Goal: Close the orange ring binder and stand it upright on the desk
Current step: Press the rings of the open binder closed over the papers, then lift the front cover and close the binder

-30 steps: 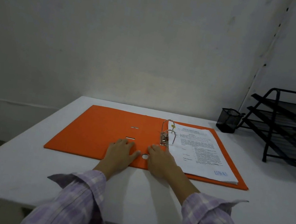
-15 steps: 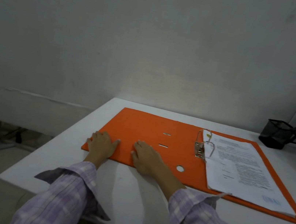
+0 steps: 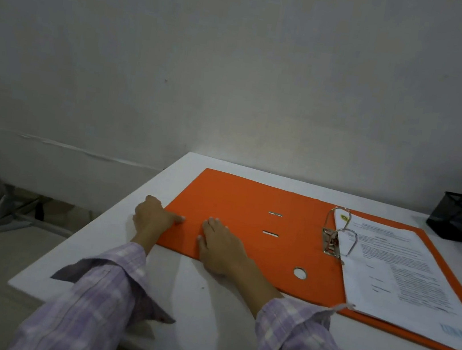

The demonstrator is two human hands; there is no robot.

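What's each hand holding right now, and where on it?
Left hand grips the orange binder cover's left edge, thumb on top. Right hand lies flat on the cover near its front edge, holding nothing.

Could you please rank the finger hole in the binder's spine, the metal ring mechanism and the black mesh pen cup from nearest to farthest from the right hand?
From the right hand:
1. Finger hole, just to its right.
2. Metal ring mechanism, farther right, beside the papers.
3. Black mesh pen cup, at the desk's far right.
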